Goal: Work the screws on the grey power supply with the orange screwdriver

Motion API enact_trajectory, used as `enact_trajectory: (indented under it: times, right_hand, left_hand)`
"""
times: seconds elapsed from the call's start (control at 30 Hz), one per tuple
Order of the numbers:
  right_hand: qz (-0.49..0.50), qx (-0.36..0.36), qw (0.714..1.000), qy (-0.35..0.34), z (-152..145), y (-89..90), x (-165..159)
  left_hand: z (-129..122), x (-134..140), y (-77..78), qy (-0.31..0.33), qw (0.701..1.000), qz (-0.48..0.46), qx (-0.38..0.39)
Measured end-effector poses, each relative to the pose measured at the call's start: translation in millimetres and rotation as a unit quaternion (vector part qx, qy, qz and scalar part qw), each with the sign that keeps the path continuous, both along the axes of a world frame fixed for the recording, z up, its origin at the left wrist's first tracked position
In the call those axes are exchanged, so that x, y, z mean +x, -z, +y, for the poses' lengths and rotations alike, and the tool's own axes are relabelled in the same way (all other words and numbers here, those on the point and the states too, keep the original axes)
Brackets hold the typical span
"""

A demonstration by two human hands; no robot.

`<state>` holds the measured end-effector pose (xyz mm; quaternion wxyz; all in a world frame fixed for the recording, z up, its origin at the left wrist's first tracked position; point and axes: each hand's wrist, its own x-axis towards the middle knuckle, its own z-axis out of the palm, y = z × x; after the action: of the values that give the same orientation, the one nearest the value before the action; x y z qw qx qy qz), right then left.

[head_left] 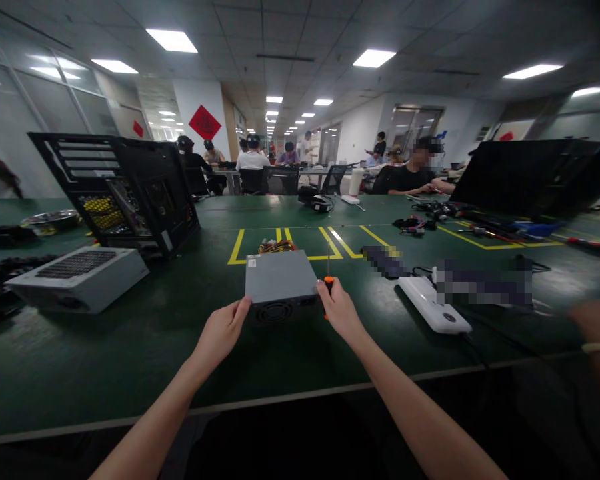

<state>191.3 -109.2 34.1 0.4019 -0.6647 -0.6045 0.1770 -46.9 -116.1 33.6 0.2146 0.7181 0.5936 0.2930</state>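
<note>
A grey computer power supply is in front of me, its fan grille and socket facing my side. Colored cables bunch behind its far edge. My left hand grips the near left corner, thumb along the side and the other fingers mostly hidden. At the right side, my right hand is closed around an orange and black screwdriver, its thin shaft pointing up. The thumb of that hand also rests against the power supply's right edge.
A black computer case stands at left behind a second power supply. On the right lie a white power bank, cables and a red-handled tool. A co-worker sits across the green table; another person's arm enters at right.
</note>
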Motion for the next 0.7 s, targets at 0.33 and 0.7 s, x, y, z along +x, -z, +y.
enact_trajectory:
  times: [0.33,0.7]
  right_hand:
    - [-0.020,-0.005,1.000,-0.003,37.1,2.8,-5.5]
    - [0.026,-0.022,0.999,0.030,123.9,7.1,-18.3]
  left_hand:
    - [43.4,-12.3,-1.2,0.017,1.000,0.024,-0.004]
    - [128.1,-19.1,3.8,0.004,1.000,0.012,-0.018]
